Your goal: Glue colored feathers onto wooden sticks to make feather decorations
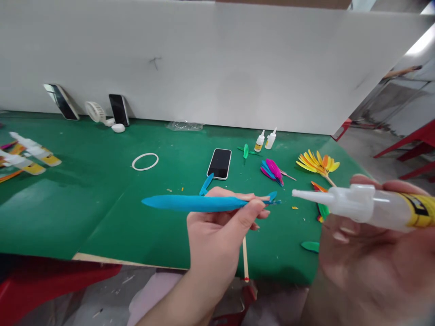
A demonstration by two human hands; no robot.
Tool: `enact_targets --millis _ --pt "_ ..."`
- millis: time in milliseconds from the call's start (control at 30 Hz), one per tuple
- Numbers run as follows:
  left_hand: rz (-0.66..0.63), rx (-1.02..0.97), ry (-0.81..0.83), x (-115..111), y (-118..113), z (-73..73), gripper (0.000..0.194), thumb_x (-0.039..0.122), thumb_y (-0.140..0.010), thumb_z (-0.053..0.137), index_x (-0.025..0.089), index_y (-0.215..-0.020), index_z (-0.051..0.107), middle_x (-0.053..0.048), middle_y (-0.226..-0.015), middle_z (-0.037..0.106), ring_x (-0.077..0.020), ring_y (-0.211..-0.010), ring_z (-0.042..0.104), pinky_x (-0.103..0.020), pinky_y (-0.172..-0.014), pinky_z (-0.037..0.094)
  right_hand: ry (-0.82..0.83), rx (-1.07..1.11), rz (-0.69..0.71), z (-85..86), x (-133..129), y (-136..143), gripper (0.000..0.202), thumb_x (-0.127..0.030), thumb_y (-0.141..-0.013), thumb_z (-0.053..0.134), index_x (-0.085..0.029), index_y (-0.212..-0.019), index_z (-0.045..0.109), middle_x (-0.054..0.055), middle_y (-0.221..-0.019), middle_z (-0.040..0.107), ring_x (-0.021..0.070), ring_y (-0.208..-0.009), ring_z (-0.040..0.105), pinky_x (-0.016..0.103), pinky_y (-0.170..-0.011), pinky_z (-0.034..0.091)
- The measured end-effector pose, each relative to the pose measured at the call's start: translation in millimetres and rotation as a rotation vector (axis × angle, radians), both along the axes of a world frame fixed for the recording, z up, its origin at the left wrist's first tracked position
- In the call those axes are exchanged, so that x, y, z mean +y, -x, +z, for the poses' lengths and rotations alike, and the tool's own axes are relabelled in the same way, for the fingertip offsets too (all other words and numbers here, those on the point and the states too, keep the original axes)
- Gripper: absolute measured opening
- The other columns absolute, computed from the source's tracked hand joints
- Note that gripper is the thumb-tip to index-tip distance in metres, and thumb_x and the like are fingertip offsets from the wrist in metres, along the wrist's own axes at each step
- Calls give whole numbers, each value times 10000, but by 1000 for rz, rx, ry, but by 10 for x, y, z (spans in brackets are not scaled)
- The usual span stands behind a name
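My left hand (224, 235) pinches a long blue feather (193, 203) near its quill end, above the green table. The feather lies level, its wide tip pointing left. Beneath this hand a thin wooden stick (245, 260) with a red end sticks out; I cannot tell whether the hand holds it. Small blue feather pieces (206, 183) show just behind the fingers. My right hand (367, 267) is closed around a glue bottle (387, 208) with a yellow label, tipped on its side. Its white nozzle points left at the quill, a small gap apart from it.
Pink and blue feathers (273, 171), a yellow feather bunch (317, 163) and two glue bottles (270, 139) stand or lie at the right. A phone (219, 163) and a white ring (145, 155) lie mid-table. More glue bottles (37, 149) are at the left. A white partition (204, 63) rises behind.
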State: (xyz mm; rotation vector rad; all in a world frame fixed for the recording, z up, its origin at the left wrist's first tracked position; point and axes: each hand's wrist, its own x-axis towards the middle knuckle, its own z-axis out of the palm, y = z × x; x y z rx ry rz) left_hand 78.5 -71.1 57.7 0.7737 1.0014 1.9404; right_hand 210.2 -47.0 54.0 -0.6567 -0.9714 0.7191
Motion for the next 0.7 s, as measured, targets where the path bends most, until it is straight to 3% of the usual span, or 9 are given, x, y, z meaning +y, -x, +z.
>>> enact_targets --millis 267,433,600,700 --pt "-11 81 -53 -35 11 -28 86 147 -669 723 193 -650 653 24 -600 668 -136 -553 663 -177 -424 508 69 40 15 59 -31 57 360 -552 -774 524 -233 -870 662 -46 -805 672 54 -404 502 174 -248 380" --pt "-20 105 -68 -41 7 -29 90 123 -685 710 202 -680 666 29 -618 673 -128 -576 666 -173 -460 524 -5 -40 38 50 -46 39 367 -520 -846 428 -239 -910 655 -44 -842 677 51 -407 527 181 -254 398" --pt "22 123 -82 -42 -6 -15 109 101 -665 718 198 -659 669 24 -636 678 -133 -581 671 -185 -498 549 -92 -129 57 11 -71 55 405 -390 -937 247 -252 -994 623 -29 -928 669 45 -422 547 167 -269 411" --pt "38 125 -92 -35 -10 -16 121 97 -658 723 206 -651 671 36 -647 677 -123 -580 668 -192 -540 565 -91 -119 28 13 -105 79 402 -346 -942 228 -251 -1009 614 -24 -957 653 41 -443 547 163 -294 427"
